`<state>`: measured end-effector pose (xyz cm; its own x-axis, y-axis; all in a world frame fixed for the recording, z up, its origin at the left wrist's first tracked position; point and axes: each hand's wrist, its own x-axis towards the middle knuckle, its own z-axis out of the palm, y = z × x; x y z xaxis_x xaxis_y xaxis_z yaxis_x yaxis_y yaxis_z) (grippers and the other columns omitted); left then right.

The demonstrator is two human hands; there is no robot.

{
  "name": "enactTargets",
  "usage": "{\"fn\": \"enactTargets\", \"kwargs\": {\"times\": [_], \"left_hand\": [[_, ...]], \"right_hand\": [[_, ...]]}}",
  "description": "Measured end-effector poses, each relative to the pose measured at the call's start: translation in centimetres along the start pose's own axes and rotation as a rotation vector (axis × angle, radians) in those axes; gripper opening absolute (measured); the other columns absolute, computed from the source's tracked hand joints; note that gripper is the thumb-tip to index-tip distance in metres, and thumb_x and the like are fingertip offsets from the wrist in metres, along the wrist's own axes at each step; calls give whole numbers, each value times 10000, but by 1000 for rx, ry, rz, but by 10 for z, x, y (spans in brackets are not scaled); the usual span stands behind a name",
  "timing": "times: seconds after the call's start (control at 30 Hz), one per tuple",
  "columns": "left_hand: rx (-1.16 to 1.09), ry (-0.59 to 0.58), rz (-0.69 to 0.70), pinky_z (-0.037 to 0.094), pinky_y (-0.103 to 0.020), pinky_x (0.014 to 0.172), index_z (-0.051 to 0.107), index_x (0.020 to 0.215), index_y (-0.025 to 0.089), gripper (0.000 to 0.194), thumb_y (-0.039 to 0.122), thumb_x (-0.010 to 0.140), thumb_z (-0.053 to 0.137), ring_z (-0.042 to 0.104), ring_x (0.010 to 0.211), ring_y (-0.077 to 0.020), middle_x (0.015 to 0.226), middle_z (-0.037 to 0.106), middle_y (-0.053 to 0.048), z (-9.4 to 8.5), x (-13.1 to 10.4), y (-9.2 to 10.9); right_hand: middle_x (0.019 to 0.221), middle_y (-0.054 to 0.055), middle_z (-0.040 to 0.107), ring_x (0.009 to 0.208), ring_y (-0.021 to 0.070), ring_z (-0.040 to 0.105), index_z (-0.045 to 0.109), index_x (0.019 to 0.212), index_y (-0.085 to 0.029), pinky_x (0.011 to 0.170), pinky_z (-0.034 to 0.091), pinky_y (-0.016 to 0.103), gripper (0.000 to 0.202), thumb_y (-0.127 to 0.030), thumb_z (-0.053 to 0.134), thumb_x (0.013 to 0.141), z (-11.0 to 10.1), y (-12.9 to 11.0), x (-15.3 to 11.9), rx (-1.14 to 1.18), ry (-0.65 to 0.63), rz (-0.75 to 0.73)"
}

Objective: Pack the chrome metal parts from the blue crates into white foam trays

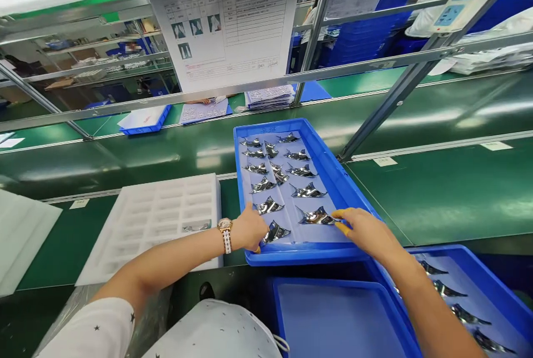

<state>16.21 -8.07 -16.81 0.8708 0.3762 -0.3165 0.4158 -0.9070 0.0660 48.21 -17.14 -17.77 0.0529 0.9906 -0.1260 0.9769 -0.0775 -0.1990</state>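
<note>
Right hand (361,229) is at the near right corner of the long blue plastic tray (308,257), thumb and forefinger set narrow around the outer tip of a mirror-bright, pointed, wing-shaped metal piece (317,216); can't tell if they're actually pinching it. That piece lies on the pale liner, nearest in the right-hand column. Left hand (249,230) is over the tray's near left wall, next to another shiny wing-shaped piece (276,232); its grip is hidden, so can't say whether it has metal, rim or neither. Handling, my view: take pieces by edge or tip, light pressure, covered fingertips only, since that polish looks easy to mark. Lift straight up; dragging over the liner or into a neighbour's point risks a scratch. Mind the raised tray wall close to the right wrist. Around: white foam tray with moulded pockets (166,194) to the left, one shiny piece (196,227) in it, left forearm hiding part of it. Lined blue tray (328,282) at the person's lap, another blue tray with metal pieces (453,251) under the right forearm. Slanted grey metal strut (378,105) stands just past the long tray's right side, limiting reach there.
</note>
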Motion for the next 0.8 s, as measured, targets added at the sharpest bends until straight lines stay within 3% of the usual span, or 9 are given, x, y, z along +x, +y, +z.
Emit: {"fn": "enactTargets", "kwargs": {"times": [0.13, 0.27, 0.37, 0.5, 0.63, 0.73, 0.8], "left_hand": [[52, -4, 67, 411, -472, 884, 721, 934, 158, 403, 387, 631, 854, 623, 747, -262, 855, 710, -122, -2, 0, 5], [62, -6, 160, 446, -431, 803, 711, 941, 149, 196, 189, 749, 702, 618, 659, -222, 862, 711, -120, -5, -3, 7], [26, 33, 158, 452, -407, 771, 707, 875, 144, 132, 109, 766, 641, 605, 611, -202, 762, 704, -104, -5, -7, 6], [-77, 118, 128, 467, -367, 756, 714, 875, 140, 129, 94, 820, 607, 631, 668, -205, 753, 712, -102, -8, -14, -1], [-264, 202, 89, 517, -343, 819, 725, 1055, 129, 206, 149, 871, 634, 682, 849, -227, 876, 741, -108, -12, -19, -8], [-401, 321, 53, 529, -340, 930, 719, 1093, 142, 206, 147, 909, 627, 698, 950, -210, 990, 760, -101, -14, -25, -13], [-480, 441, 33, 529, -326, 961, 728, 1067, 157, 187, 134, 942, 590, 706, 969, -188, 1019, 770, -86, -17, -34, -18]], "right_hand": [[1214, 116, 709, 1128, 285, 623, 741, 1135, -194, 945, 501, 401, 346, -192, 572, 834, 5, 14, 6, -73, -26, -36], [1167, 112, 705, 1109, 283, 622, 719, 1128, -202, 874, 507, 376, 355, -141, 601, 799, 10, 6, 15, -122, -100, -56], [1038, 116, 711, 1037, 282, 641, 713, 1011, -188, 788, 500, 355, 253, -117, 558, 825, 12, 2, 20, -179, -139, -57], [928, 101, 698, 951, 271, 651, 692, 883, -215, 722, 474, 341, 198, -111, 533, 828, 18, 2, 23, -189, -111, -95], [871, 114, 685, 918, 293, 642, 677, 830, -219, 694, 462, 367, 172, -105, 549, 817, 21, 6, 27, -210, -134, -116], [858, 145, 680, 881, 302, 631, 663, 777, -223, 696, 453, 405, 169, -98, 557, 815, 24, 20, 24, -204, -121, -185], [807, 154, 666, 807, 291, 620, 653, 725, -241, 683, 450, 429, 155, -133, 582, 810, 29, 31, 18, -101, -21, -234]]}}
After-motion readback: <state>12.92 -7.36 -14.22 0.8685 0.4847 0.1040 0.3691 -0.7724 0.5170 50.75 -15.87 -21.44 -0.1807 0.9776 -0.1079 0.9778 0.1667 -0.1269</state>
